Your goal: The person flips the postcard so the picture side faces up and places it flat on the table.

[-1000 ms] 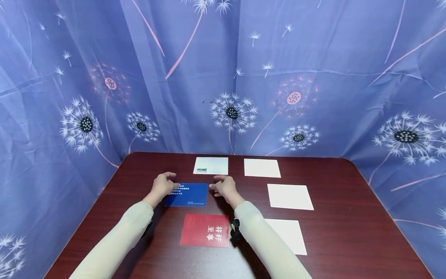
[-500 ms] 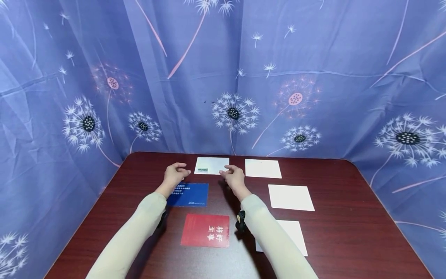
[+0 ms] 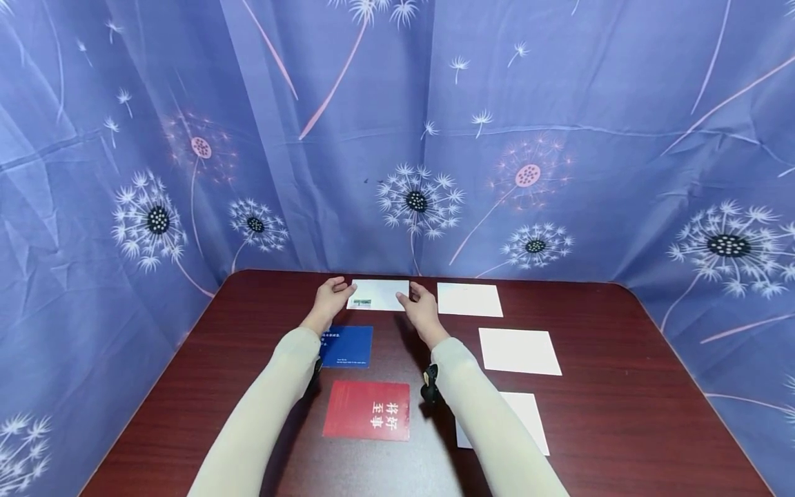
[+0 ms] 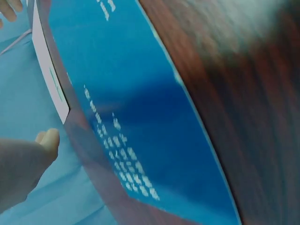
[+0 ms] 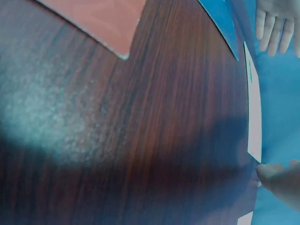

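At the far side of the table lies a white card (image 3: 380,295) with a small green picture in one corner. Beside its left end is my left hand (image 3: 332,300), fingers loosely bent and apart from the card in the left wrist view (image 4: 23,168). My right hand (image 3: 422,314) is at the card's right end, its thumb close to the edge; whether it touches cannot be told. The right wrist view shows the fingertips (image 5: 267,174) near the card's corner. A blue card (image 3: 348,347) with white writing lies partly beneath my left wrist. Nearer is a red card (image 3: 366,411) with white characters.
Several blank white cards lie to the right: one at the back (image 3: 469,300), a middle card (image 3: 520,351) and a near card (image 3: 524,417) partly covered by my right sleeve. A blue dandelion-patterned curtain (image 3: 335,228) hangs behind the dark red wooden table (image 3: 621,414).
Both hands have moved forward, from the blue card to the two ends of the far white card. The left hand has also shifted right. The cards have stayed in place.
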`<state>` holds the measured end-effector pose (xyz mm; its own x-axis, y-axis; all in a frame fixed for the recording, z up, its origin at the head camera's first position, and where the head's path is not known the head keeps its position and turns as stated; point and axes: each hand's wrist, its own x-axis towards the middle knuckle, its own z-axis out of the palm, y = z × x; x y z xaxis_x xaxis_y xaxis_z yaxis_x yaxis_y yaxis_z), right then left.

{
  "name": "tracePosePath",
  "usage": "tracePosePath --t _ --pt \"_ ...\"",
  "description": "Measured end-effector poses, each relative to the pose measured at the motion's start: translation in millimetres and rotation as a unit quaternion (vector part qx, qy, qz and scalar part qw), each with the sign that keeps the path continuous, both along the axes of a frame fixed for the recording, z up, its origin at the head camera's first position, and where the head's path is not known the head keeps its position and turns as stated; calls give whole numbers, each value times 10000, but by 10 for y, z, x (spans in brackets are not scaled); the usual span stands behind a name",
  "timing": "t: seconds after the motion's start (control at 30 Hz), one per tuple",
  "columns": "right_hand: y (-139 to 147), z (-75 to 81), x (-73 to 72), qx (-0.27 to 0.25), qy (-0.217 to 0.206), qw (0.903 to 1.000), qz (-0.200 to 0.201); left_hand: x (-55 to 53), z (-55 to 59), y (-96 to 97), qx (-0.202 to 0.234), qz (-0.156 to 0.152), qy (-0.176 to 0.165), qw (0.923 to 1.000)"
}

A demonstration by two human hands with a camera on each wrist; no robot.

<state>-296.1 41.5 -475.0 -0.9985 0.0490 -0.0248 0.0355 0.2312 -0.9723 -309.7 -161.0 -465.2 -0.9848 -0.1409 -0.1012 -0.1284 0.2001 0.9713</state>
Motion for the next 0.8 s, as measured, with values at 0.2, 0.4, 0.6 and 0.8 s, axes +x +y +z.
tracePosePath --t 0.2,0.4,0.6,0.8 --pt "13 -19 -31 -105 -302 9992 228 -104 -124 62 9 70 -135 9999" --pt "1 -50 -49 32 -422 9987 268 -135 -171 140 1 95 -215 9997" --pt "-25 -46 -56 -188 -462 9983 316 -134 -158 176 -77 149 -242 9996" --pt "14 -41 -53 -312 -595 9975 231 -130 -150 179 4 233 -346 9991"
